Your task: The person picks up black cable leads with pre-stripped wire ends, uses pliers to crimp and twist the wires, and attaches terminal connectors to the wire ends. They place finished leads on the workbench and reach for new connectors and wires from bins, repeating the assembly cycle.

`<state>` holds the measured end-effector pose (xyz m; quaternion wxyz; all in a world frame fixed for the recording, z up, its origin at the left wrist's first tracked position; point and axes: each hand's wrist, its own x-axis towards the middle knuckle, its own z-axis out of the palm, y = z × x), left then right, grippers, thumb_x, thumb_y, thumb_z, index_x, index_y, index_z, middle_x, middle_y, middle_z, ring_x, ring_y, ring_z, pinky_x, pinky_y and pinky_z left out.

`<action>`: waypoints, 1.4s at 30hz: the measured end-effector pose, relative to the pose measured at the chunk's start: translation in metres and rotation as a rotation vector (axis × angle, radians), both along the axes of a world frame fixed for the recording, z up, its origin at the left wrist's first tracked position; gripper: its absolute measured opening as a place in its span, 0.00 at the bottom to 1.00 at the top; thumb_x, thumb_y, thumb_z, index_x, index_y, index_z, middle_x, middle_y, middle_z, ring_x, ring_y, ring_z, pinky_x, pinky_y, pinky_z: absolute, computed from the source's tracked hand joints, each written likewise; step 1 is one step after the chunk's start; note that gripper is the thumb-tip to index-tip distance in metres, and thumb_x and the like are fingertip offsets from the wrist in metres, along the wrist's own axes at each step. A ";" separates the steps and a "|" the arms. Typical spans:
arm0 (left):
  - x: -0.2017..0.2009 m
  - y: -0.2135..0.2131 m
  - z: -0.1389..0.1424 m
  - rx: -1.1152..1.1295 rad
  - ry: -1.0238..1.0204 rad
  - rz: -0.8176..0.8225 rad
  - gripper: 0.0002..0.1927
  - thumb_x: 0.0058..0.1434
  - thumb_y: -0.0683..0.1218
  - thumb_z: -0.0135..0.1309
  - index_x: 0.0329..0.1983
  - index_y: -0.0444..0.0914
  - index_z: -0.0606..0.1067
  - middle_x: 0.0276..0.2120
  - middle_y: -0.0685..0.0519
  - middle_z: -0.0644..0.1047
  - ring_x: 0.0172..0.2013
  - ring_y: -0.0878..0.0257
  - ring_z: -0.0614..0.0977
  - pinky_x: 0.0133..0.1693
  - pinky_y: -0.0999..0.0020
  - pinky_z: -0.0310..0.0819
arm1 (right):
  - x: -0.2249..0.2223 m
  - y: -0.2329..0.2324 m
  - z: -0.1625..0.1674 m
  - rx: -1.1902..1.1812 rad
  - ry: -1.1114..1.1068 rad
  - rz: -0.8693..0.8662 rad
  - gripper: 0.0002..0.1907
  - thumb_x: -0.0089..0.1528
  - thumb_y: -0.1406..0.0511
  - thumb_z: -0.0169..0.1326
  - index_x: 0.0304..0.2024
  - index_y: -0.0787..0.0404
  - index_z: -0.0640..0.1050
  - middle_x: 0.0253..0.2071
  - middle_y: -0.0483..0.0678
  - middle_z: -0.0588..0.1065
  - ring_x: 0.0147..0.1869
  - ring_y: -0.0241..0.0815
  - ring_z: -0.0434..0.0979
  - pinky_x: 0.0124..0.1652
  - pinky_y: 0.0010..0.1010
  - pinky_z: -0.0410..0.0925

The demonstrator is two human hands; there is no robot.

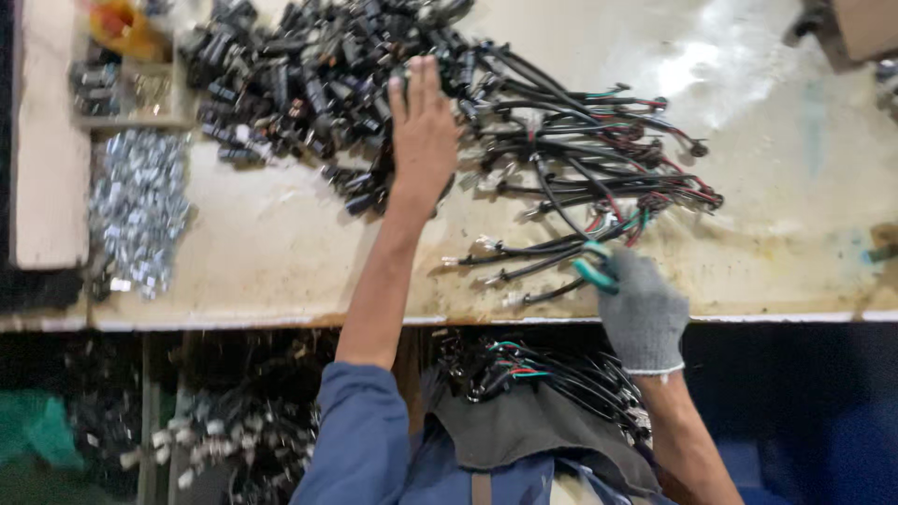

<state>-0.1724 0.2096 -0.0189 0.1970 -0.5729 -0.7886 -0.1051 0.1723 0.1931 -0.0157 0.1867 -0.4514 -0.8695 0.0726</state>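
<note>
While the head camera is looking down over the workbench (281,252), two hands are showing. Left hand (423,131), bare, is reaching far forward with fingers extended and held together, palm down, and is resting on the near edge of a heap of black connector parts (299,79); it is gripping nothing visible. Right hand (644,313), in a grey knit glove, is sitting at the bench's front edge, fingers curled around a tool with teal handles (595,269); only the handles are showing, so tool type cannot be told.

Cable harnesses (599,159): one tangled pile, too many to count, lying on the bench between and beyond the two hands. Each is showing black sheathing with thin red, green and white leads fanning out at the ends and small pale terminals. A second bundle (533,374) of the same kind is lying on dark cloth in the lap, below the bench edge.

One heap of small silver metal clips (138,206) is lying at far left. One pale board (47,140) is flanking it.
</note>
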 end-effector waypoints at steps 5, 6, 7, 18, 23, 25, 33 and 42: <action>0.008 -0.045 -0.005 0.296 -0.531 -0.171 0.16 0.62 0.43 0.66 0.49 0.34 0.74 0.57 0.43 0.74 0.60 0.46 0.74 0.75 0.46 0.50 | 0.013 -0.001 0.015 -0.100 -0.015 0.014 0.10 0.60 0.63 0.62 0.43 0.54 0.78 0.33 0.52 0.75 0.34 0.57 0.79 0.31 0.47 0.70; 0.013 -0.056 -0.003 0.341 -0.613 -0.187 0.17 0.65 0.42 0.66 0.52 0.34 0.74 0.51 0.47 0.79 0.56 0.49 0.80 0.77 0.46 0.53 | 0.017 -0.001 0.018 -0.118 -0.040 0.020 0.11 0.59 0.62 0.62 0.44 0.54 0.78 0.33 0.53 0.75 0.34 0.57 0.79 0.31 0.47 0.70; 0.022 -0.067 -0.003 0.479 -0.858 -0.283 0.17 0.65 0.42 0.64 0.52 0.35 0.72 0.50 0.48 0.78 0.53 0.52 0.80 0.70 0.51 0.61 | 0.020 -0.001 0.019 -0.133 -0.068 0.036 0.12 0.59 0.62 0.62 0.45 0.54 0.78 0.34 0.53 0.75 0.34 0.57 0.79 0.31 0.47 0.70; 0.198 -0.169 -0.015 0.160 -2.171 -0.536 0.21 0.70 0.48 0.56 0.62 0.37 0.66 0.42 0.53 0.74 0.38 0.67 0.76 0.42 0.71 0.72 | 0.014 0.003 0.011 -0.125 -0.139 0.080 0.14 0.58 0.60 0.64 0.40 0.59 0.76 0.34 0.53 0.75 0.36 0.56 0.79 0.32 0.47 0.71; 0.202 -0.176 -0.013 0.073 -2.268 -0.532 0.21 0.72 0.49 0.56 0.63 0.36 0.69 0.38 0.54 0.75 0.32 0.71 0.73 0.34 0.75 0.68 | 0.024 0.009 0.006 -0.171 0.129 0.176 0.16 0.62 0.63 0.62 0.51 0.60 0.78 0.39 0.53 0.79 0.40 0.53 0.81 0.37 0.43 0.72; 0.200 -0.173 -0.009 0.091 -2.234 -0.474 0.21 0.71 0.48 0.58 0.62 0.35 0.70 0.36 0.55 0.73 0.32 0.71 0.74 0.34 0.75 0.69 | 0.023 0.007 0.007 -0.123 0.119 0.227 0.19 0.61 0.63 0.65 0.53 0.61 0.78 0.38 0.53 0.80 0.38 0.52 0.81 0.35 0.42 0.71; 0.189 -0.176 0.005 0.167 -1.898 -0.376 0.18 0.71 0.49 0.57 0.60 0.37 0.73 0.41 0.57 0.72 0.39 0.70 0.73 0.43 0.74 0.69 | 0.028 -0.001 0.003 0.170 -0.096 0.160 0.11 0.63 0.68 0.63 0.47 0.59 0.77 0.31 0.50 0.74 0.37 0.52 0.76 0.36 0.44 0.69; 0.201 -0.185 -0.028 0.202 -1.859 -0.245 0.14 0.64 0.51 0.56 0.42 0.34 0.77 0.33 0.57 0.75 0.34 0.69 0.72 0.39 0.73 0.66 | 0.066 0.011 0.046 -0.158 0.379 -0.183 0.10 0.70 0.67 0.63 0.52 0.61 0.77 0.38 0.53 0.79 0.39 0.50 0.80 0.44 0.42 0.74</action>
